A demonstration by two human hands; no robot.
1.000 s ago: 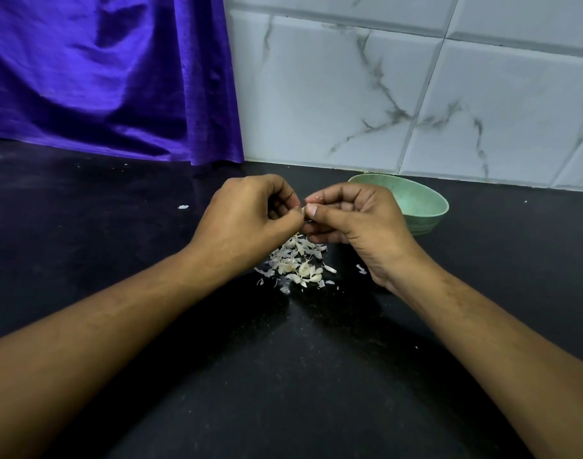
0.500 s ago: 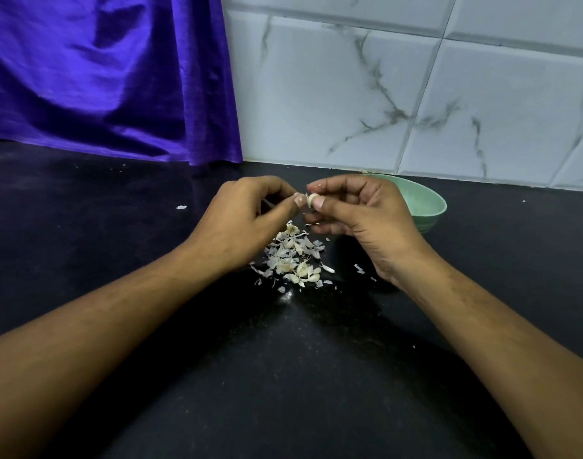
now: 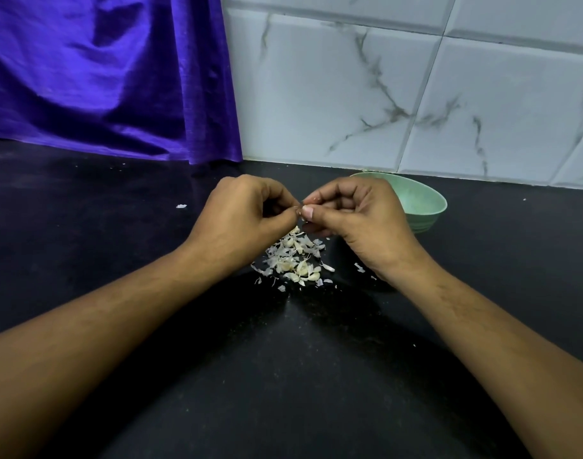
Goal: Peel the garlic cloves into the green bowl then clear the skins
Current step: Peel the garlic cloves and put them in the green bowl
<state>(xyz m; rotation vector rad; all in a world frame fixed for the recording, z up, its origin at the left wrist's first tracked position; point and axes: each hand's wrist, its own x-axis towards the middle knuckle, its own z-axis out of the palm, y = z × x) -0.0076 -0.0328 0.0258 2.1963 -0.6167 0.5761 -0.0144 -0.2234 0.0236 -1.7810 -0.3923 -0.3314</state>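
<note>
Both hands meet above a heap of garlic cloves and skins [image 3: 295,260] on the black counter. My left hand [image 3: 242,215] and my right hand [image 3: 353,215] pinch a small garlic clove [image 3: 300,208] between thumbs and fingertips; the clove is almost wholly hidden by the fingers. The green bowl [image 3: 422,202] stands just behind my right hand, near the wall, and the hand partly covers it. What is inside the bowl cannot be made out.
A purple cloth [image 3: 101,74] hangs at the back left down to the counter. White marbled tiles [image 3: 416,87] form the back wall. Stray skin bits lie at the left [image 3: 181,206] and beside my right wrist [image 3: 359,267].
The fingertips have closed together again over the clove, which showed white between them half a second ago. Both hands stay above the heap.
</note>
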